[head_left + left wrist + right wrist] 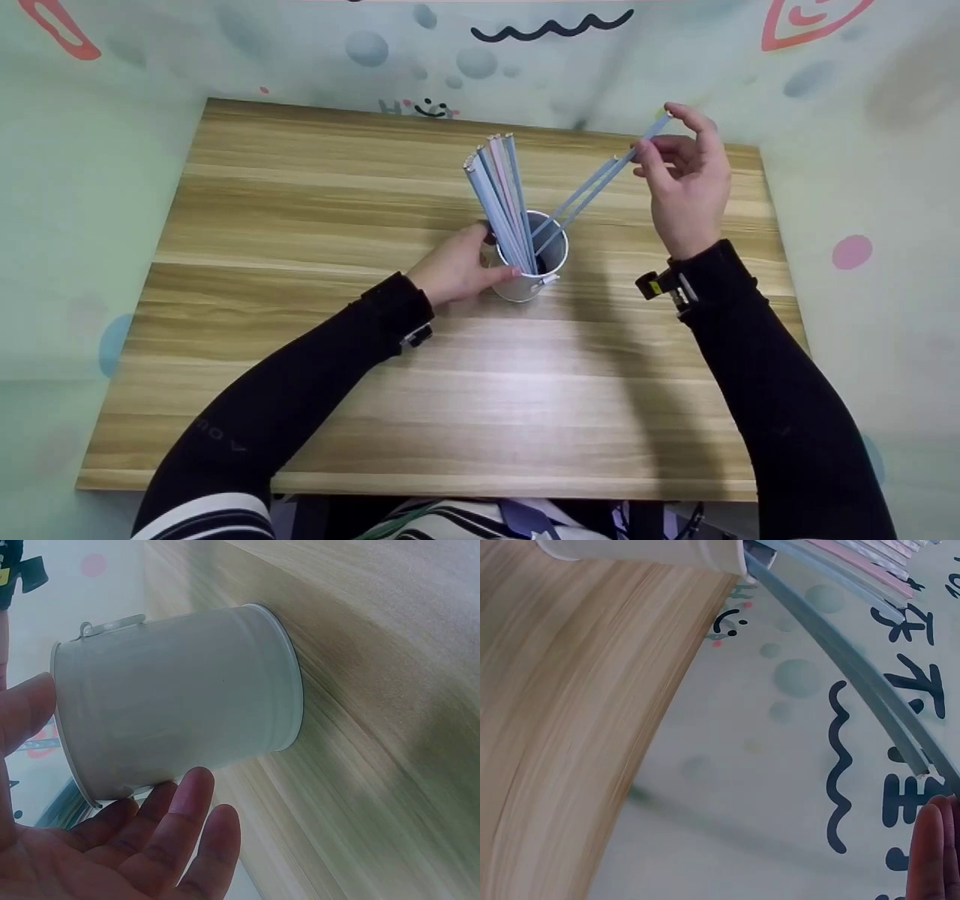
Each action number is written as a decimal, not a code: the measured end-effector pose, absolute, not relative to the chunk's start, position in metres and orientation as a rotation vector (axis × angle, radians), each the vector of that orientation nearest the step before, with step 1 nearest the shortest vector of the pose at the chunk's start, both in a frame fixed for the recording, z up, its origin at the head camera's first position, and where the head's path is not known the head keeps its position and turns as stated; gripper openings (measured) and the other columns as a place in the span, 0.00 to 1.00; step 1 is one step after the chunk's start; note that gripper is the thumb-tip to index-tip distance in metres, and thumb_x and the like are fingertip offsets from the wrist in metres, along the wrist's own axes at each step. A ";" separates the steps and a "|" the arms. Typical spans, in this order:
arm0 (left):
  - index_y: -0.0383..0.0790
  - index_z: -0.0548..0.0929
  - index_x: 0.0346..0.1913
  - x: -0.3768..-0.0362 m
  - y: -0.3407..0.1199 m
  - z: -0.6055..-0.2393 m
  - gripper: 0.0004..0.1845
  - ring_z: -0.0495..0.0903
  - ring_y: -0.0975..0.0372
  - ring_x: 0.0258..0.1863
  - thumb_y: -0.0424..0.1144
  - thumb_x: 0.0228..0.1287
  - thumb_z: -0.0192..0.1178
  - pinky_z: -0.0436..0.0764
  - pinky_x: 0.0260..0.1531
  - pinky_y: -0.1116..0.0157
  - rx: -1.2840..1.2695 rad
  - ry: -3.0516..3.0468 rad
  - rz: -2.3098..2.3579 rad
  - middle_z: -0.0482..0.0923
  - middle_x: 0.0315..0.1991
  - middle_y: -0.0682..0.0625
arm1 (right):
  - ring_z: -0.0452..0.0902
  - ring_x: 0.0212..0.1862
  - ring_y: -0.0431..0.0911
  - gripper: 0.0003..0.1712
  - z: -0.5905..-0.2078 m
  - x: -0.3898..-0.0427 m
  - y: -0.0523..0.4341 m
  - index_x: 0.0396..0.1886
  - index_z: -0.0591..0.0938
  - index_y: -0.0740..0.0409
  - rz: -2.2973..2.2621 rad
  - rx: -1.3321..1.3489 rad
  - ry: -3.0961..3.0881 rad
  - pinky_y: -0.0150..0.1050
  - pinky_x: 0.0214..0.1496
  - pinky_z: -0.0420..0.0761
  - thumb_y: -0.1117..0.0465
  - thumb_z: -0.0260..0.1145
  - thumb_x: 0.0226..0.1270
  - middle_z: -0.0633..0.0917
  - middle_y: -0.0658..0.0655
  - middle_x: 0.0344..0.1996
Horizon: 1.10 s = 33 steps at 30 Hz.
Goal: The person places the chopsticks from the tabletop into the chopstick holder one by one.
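Steadying the small white metal cup [551, 259] on the wooden bench [300, 375], our left hand [457, 270] clasps it; our right hand [686, 187] pinches a pale blue straw [600, 182], which seems to need lowering fully in.

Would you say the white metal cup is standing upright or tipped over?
Upright. The cup stands on its base on the wooden table, straws sticking out of its open top, while the left hand steadies its side.

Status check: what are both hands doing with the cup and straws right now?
Left hand grips white cup. Right hand pinches top of blue straw, its lower end in the cup. Straw bundle leans left; nothing obstructing.
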<state>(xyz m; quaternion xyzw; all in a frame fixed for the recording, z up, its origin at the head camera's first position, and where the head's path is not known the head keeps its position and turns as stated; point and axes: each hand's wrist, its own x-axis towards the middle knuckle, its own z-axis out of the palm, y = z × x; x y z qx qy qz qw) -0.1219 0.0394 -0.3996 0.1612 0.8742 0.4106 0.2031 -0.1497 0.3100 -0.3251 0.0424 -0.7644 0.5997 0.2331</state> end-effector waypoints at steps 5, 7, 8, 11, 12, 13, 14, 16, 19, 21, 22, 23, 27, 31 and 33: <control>0.37 0.68 0.71 -0.122 0.039 -0.400 0.38 0.75 0.50 0.67 0.54 0.66 0.68 0.75 0.68 0.54 0.442 2.437 1.156 0.75 0.68 0.41 | 0.87 0.36 0.43 0.23 -0.322 -0.147 0.304 0.62 0.79 0.53 1.648 0.112 -2.123 0.32 0.44 0.85 0.66 0.70 0.68 0.90 0.54 0.35; 0.36 0.68 0.71 -0.123 0.039 -0.401 0.38 0.76 0.49 0.67 0.54 0.66 0.68 0.75 0.67 0.54 0.442 2.438 1.158 0.75 0.67 0.41 | 0.87 0.36 0.42 0.23 -0.325 -0.147 0.303 0.62 0.79 0.54 1.636 0.133 -2.126 0.32 0.44 0.85 0.66 0.70 0.68 0.90 0.54 0.35; 0.36 0.68 0.71 -0.123 0.039 -0.401 0.38 0.76 0.49 0.67 0.54 0.66 0.68 0.75 0.67 0.54 0.440 2.437 1.160 0.75 0.68 0.41 | 0.87 0.36 0.42 0.24 -0.326 -0.147 0.303 0.62 0.79 0.54 1.638 0.134 -2.127 0.31 0.44 0.85 0.66 0.70 0.67 0.91 0.54 0.35; 0.36 0.68 0.70 -0.124 0.039 -0.401 0.38 0.76 0.49 0.67 0.53 0.66 0.68 0.75 0.67 0.54 0.438 2.440 1.164 0.76 0.67 0.41 | 0.87 0.36 0.43 0.24 -0.333 -0.149 0.304 0.62 0.79 0.54 1.628 0.150 -2.127 0.33 0.43 0.86 0.65 0.72 0.67 0.91 0.52 0.35; 0.36 0.69 0.70 -0.125 0.038 -0.402 0.37 0.75 0.50 0.67 0.53 0.66 0.68 0.75 0.68 0.54 0.437 2.444 1.165 0.76 0.67 0.41 | 0.88 0.36 0.43 0.24 -0.336 -0.150 0.305 0.62 0.79 0.54 1.621 0.164 -2.126 0.33 0.42 0.86 0.64 0.72 0.66 0.91 0.52 0.35; 0.36 0.69 0.70 -0.125 0.038 -0.402 0.37 0.76 0.50 0.67 0.53 0.66 0.68 0.75 0.67 0.55 0.435 2.447 1.163 0.76 0.66 0.41 | 0.88 0.36 0.44 0.24 -0.339 -0.150 0.305 0.62 0.79 0.55 1.612 0.175 -2.126 0.33 0.42 0.86 0.63 0.72 0.66 0.91 0.51 0.35; 0.35 0.70 0.69 -0.125 0.038 -0.402 0.37 0.76 0.50 0.67 0.53 0.66 0.68 0.75 0.67 0.55 0.433 2.450 1.162 0.77 0.66 0.41 | 0.88 0.36 0.45 0.24 -0.341 -0.151 0.306 0.61 0.79 0.55 1.608 0.178 -2.130 0.33 0.41 0.86 0.63 0.72 0.66 0.90 0.51 0.34; 0.35 0.70 0.68 -0.126 0.037 -0.402 0.36 0.76 0.51 0.66 0.52 0.66 0.68 0.75 0.67 0.56 0.431 2.455 1.159 0.77 0.66 0.41 | 0.88 0.37 0.46 0.24 -0.346 -0.151 0.306 0.61 0.80 0.55 1.590 0.204 -2.132 0.33 0.40 0.86 0.62 0.73 0.66 0.90 0.49 0.34; 0.35 0.70 0.68 -0.126 0.037 -0.401 0.36 0.77 0.51 0.66 0.52 0.66 0.68 0.76 0.66 0.55 0.421 2.449 1.157 0.77 0.66 0.41 | 0.88 0.37 0.46 0.23 -0.352 -0.153 0.307 0.60 0.80 0.57 1.581 0.217 -2.150 0.33 0.39 0.86 0.62 0.72 0.67 0.91 0.50 0.34; 0.35 0.69 0.69 -0.126 0.037 -0.401 0.36 0.76 0.51 0.66 0.52 0.66 0.68 0.75 0.67 0.55 0.414 2.445 1.159 0.76 0.67 0.41 | 0.89 0.37 0.46 0.22 -0.355 -0.154 0.309 0.60 0.80 0.57 1.573 0.215 -2.167 0.34 0.39 0.86 0.62 0.72 0.67 0.91 0.52 0.35; 0.35 0.69 0.69 -0.127 0.037 -0.401 0.37 0.76 0.50 0.67 0.52 0.66 0.68 0.75 0.67 0.55 0.412 2.443 1.160 0.76 0.67 0.41 | 0.89 0.37 0.46 0.22 -0.356 -0.155 0.310 0.60 0.80 0.58 1.570 0.213 -2.173 0.34 0.40 0.86 0.61 0.72 0.68 0.91 0.52 0.35; 0.35 0.69 0.70 -0.127 0.038 -0.401 0.37 0.75 0.50 0.67 0.53 0.66 0.68 0.75 0.68 0.55 0.411 2.442 1.162 0.76 0.67 0.41 | 0.89 0.37 0.47 0.21 -0.356 -0.155 0.311 0.60 0.80 0.58 1.566 0.214 -2.174 0.35 0.40 0.87 0.61 0.71 0.69 0.91 0.53 0.35; 0.36 0.69 0.70 -0.128 0.038 -0.402 0.36 0.74 0.50 0.69 0.52 0.67 0.68 0.73 0.70 0.54 0.418 2.442 1.168 0.76 0.67 0.41 | 0.88 0.37 0.46 0.18 -0.362 -0.156 0.318 0.59 0.80 0.58 1.534 0.189 -2.183 0.37 0.40 0.87 0.58 0.66 0.74 0.90 0.53 0.35; 0.36 0.70 0.69 -0.129 0.040 -0.404 0.36 0.73 0.50 0.70 0.53 0.67 0.67 0.72 0.71 0.55 0.431 2.451 1.158 0.76 0.67 0.41 | 0.87 0.35 0.44 0.17 -0.368 -0.155 0.326 0.60 0.80 0.57 1.508 0.144 -2.200 0.37 0.39 0.86 0.57 0.62 0.77 0.90 0.52 0.34; 0.36 0.69 0.70 -0.129 0.041 -0.404 0.36 0.73 0.50 0.70 0.53 0.67 0.67 0.71 0.71 0.55 0.437 2.459 1.146 0.75 0.68 0.41 | 0.86 0.34 0.43 0.17 -0.369 -0.154 0.330 0.61 0.80 0.55 1.520 0.109 -2.208 0.35 0.39 0.86 0.57 0.62 0.77 0.89 0.52 0.34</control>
